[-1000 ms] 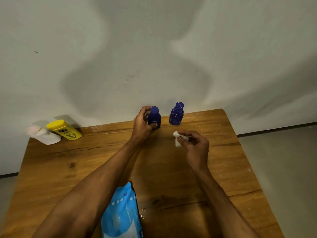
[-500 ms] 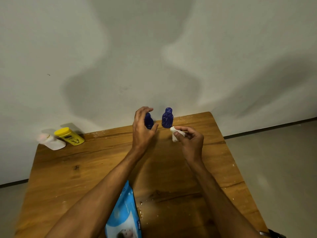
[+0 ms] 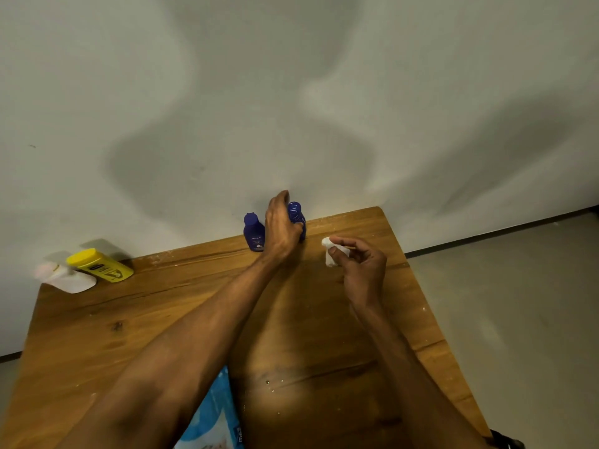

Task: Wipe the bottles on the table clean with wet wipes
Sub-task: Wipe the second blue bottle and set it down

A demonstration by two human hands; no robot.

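Observation:
Two dark blue bottles stand at the far edge of the wooden table (image 3: 162, 319), by the wall. My left hand (image 3: 281, 227) is wrapped around the right blue bottle (image 3: 297, 215), whose top shows above my fingers. The left blue bottle (image 3: 253, 233) stands free just beside that hand. My right hand (image 3: 361, 270) hovers to the right of the bottles, pinching a crumpled white wet wipe (image 3: 330, 254) between thumb and fingers. A yellow bottle (image 3: 99, 265) and a white bottle (image 3: 66, 277) lie at the far left corner.
A blue wet-wipe pack (image 3: 214, 419) lies at the near edge, partly under my left forearm. A few water drops mark the wood in front of it. The table's right edge drops to a grey floor (image 3: 518, 319). A pale wall rises directly behind the table.
My left hand let go of the left blue bottle and moved right to grip the right blue bottle. My right hand with the wipe drew slightly to the right.

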